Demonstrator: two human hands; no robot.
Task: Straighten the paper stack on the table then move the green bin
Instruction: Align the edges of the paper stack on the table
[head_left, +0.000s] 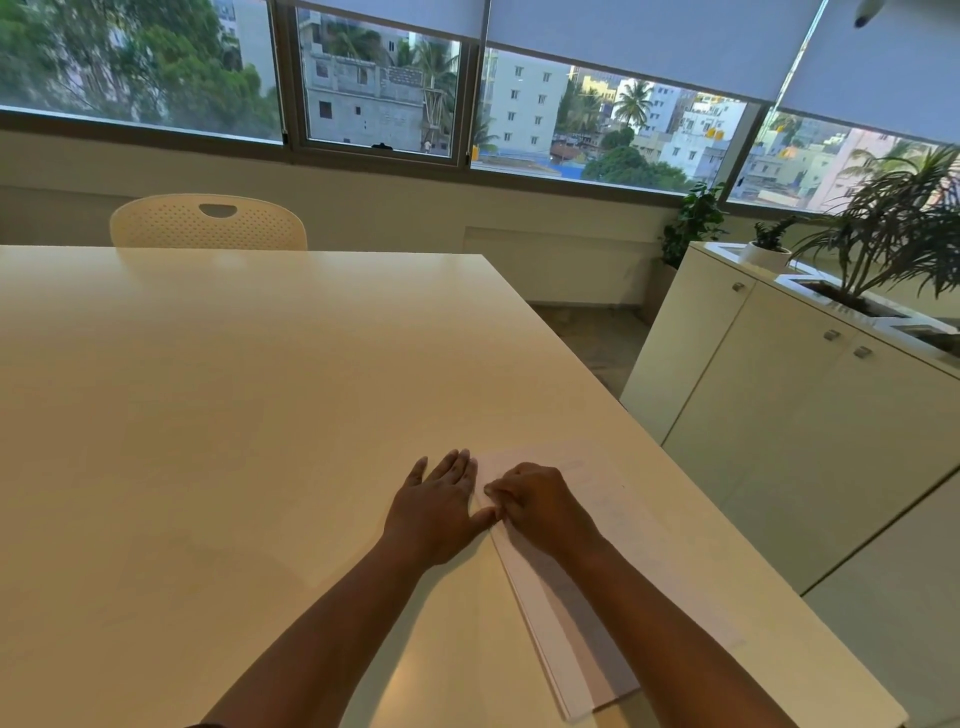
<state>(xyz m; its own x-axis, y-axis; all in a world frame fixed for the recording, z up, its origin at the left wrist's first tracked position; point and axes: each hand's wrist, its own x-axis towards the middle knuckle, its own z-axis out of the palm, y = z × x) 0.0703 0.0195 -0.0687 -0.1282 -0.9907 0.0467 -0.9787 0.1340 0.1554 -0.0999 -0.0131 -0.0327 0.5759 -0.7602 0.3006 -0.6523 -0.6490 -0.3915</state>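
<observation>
A stack of white paper (649, 551) lies near the right edge of the cream table (208, 415), its sheets slightly fanned along the left side. My left hand (436, 504) rests flat on the table with fingers spread, its thumb touching the stack's left edge. My right hand (540, 504) sits on top of the stack, fingers curled and pinching the sheets at that same edge. No green bin is in view.
A perforated white chair (208, 223) stands at the table's far side. A white cabinet (779, 415) with potted plants (893, 234) on top stands to the right, across a narrow floor gap. Windows run along the back wall.
</observation>
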